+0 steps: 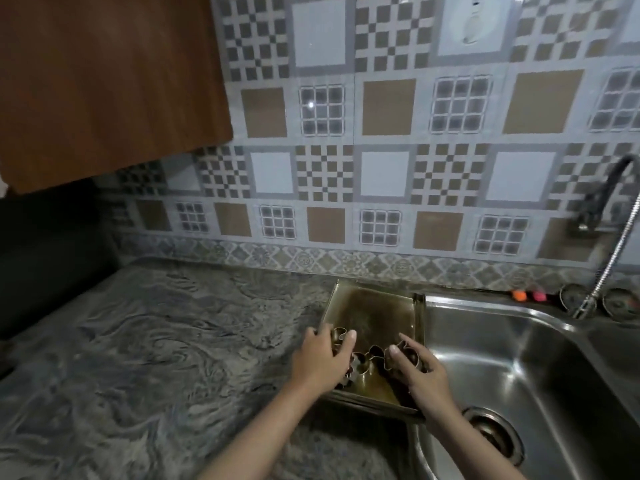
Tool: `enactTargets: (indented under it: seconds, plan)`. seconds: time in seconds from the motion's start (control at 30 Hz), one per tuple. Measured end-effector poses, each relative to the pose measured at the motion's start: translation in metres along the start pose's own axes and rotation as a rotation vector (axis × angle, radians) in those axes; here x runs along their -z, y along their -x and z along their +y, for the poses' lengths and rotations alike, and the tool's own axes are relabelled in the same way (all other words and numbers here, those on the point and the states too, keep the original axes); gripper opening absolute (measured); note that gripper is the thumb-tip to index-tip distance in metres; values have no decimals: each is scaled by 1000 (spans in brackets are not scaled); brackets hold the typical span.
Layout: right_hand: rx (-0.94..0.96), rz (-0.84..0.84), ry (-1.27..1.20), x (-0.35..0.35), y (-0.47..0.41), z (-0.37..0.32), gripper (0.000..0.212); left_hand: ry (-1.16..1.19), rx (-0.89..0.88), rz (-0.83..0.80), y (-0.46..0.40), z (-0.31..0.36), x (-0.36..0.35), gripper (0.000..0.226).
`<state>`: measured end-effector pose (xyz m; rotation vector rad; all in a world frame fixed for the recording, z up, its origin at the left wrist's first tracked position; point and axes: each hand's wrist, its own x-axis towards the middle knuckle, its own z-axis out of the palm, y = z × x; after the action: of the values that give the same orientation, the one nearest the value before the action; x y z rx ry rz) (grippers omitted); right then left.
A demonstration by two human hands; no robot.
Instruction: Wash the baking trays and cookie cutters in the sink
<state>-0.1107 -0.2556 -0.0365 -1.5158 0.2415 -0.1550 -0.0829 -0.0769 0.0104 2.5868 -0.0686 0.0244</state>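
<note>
Cookie cutters point(363, 362) lie in the near end of a baking tray point(377, 306), which sits on the marbled countertop point(156, 341) with its right edge at the rim of the steel sink point(519, 358). Left hand point(320, 362) reaches into the tray's near left corner, fingers curled around a metal cutter point(337, 336). Right hand point(420, 374) is at the near right corner, thumb and fingers pinching another cutter point(408, 355). More cutters rest loose between the two hands. Far right, a flexible faucet point(609, 258) rises behind the sink, against a patterned tile wall point(381, 168). A wooden cabinet point(104, 81) hangs at upper left
</note>
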Motion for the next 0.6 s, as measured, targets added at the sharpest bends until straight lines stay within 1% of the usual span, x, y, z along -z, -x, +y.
enactTargets:
  seconds: [0.07,0.1,0.23,0.33,0.5,0.6]
  plan:
    - [1,16,15,-7,-21,2,37,-12,13,2,-22,-7,-5,63]
    - [0,15,25,-10,-33,2,35,-21,23,-1,-34,-9,-7,63]
    - [-25,4,38,-23,-87,11,34,-62,51,-32,-86,-13,-20,67]
    - [-48,-6,59,-30,-126,23,32,-38,88,-45,-121,-19,-33,65]
    - [-66,-8,269,-39,-173,30,33,-45,108,-15,-165,-19,-41,62]
    - [-17,11,435,-40,-190,31,46,-33,89,-6,-182,-23,-44,66]
